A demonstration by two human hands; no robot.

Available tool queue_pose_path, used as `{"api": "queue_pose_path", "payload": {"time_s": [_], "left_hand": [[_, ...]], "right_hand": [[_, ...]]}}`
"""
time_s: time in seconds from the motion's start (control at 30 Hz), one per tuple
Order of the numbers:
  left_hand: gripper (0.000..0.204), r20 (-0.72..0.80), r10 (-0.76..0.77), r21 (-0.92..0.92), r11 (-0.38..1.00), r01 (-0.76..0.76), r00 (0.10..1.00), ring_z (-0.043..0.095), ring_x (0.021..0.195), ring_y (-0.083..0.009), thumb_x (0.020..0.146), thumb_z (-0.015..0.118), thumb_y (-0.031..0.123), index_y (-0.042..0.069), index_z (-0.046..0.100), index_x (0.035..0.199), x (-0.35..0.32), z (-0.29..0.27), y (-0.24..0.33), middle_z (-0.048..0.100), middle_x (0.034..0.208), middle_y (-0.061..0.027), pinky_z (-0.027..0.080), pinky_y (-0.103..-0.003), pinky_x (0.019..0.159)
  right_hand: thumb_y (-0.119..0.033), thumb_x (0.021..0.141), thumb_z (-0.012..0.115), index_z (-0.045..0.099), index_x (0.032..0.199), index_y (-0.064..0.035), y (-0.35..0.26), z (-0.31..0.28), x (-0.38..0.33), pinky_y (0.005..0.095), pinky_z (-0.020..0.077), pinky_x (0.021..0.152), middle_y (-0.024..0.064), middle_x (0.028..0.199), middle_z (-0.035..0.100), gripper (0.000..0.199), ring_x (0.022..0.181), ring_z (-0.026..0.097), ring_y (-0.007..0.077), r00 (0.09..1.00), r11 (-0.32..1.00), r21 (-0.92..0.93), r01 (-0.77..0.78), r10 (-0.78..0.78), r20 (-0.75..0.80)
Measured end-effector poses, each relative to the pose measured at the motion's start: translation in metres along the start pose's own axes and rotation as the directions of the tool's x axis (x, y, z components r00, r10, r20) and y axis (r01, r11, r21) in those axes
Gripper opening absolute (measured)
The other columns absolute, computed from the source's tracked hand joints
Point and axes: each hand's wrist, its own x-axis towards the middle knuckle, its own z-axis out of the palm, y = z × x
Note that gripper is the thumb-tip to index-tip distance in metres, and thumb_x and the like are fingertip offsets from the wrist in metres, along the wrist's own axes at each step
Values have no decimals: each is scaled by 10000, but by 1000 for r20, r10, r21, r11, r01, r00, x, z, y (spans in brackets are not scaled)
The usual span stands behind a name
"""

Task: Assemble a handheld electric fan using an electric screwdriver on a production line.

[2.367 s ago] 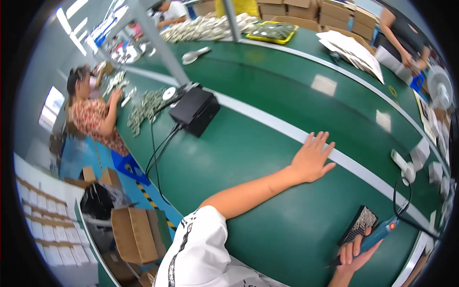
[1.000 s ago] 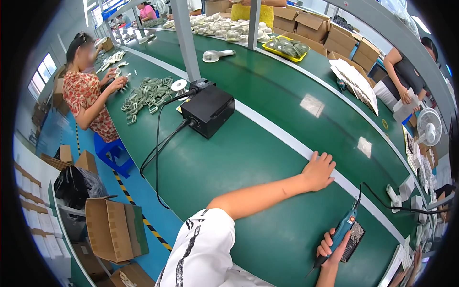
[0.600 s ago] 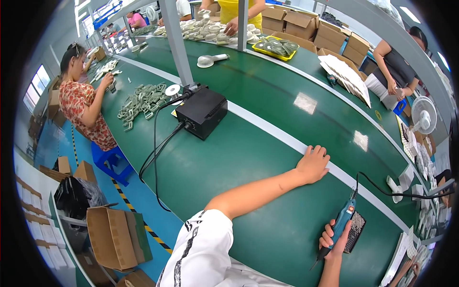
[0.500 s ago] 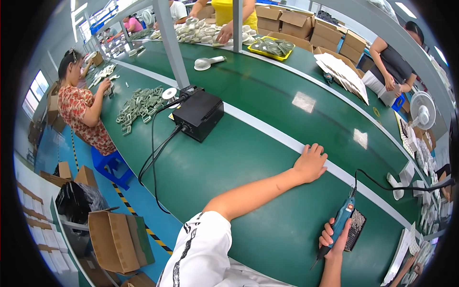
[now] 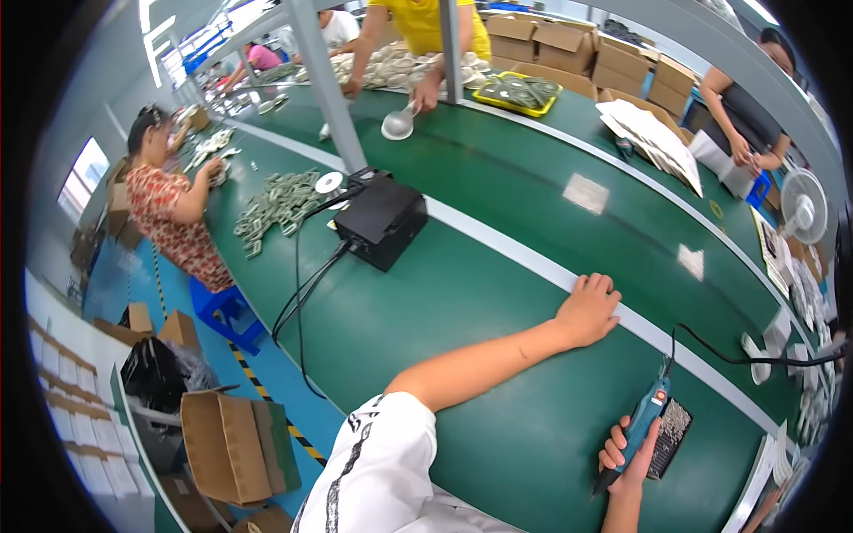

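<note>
My right hand (image 5: 626,457) is wrapped round a teal electric screwdriver (image 5: 643,425), its dark tip slanting down to the left and a black cord running from its upper end. Behind that hand, a small black tray (image 5: 659,462) holds many tiny silvery pieces, probably screws. My left arm stretches forward across the green table. At its end my left hand (image 5: 586,313) lies palm down on the pale grey rail (image 5: 533,262), fingers extended and slightly bent, with nothing seen in it.
A black power box (image 5: 380,222) with cables stands left of my arm, near a pile of grey-green loops (image 5: 283,204). Across the table, a person in yellow (image 5: 426,27) touches a white handheld fan part (image 5: 397,126). A person in floral clothing (image 5: 169,195) sits at left.
The view has shifted slightly, moving the scene right. Across the table, the person in yellow has reached down and taken hold of the white fan part's handle. My hands keep nearly the same pose.
</note>
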Motion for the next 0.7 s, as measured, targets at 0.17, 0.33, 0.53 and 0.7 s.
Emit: {"api": "queue_pose_path", "payload": {"time_s": [0.17,0.33,0.53,0.7], "left_hand": [[317,21,4,41,999,-4,1000,431,1047,-288,826,635,288,44,577,1020,-4,1,-1,494,1034,-131,336,-428,938],[313,-18,13,42,999,-12,1000,437,1040,-290,824,639,281,48,579,1023,-7,0,-4,495,1031,-130,340,-433,934],[328,16,34,13,999,-34,999,460,1081,-317,802,656,256,48,590,1047,5,-9,-1,518,1086,-141,364,-456,910],[380,51,82,-41,996,-80,995,485,1103,-363,795,669,232,63,593,1128,13,3,1,542,1148,-187,371,-475,945]], "right_hand": [[-603,941,356,505,1015,-52,2,-1,-2,265,355,370,31,657,442,576,414,387,122,1000,1000,-5,-4,4,-17],[-602,941,359,505,1013,-55,6,1,-1,263,353,369,29,658,441,571,414,389,120,1000,1000,7,-11,12,-25],[-626,929,353,505,981,-73,1,10,0,269,349,372,17,653,434,576,417,399,115,999,999,3,-38,38,-3],[-658,907,364,510,996,-100,-3,-8,5,269,371,463,-2,684,450,584,474,418,105,988,993,-50,-106,111,107]]}}
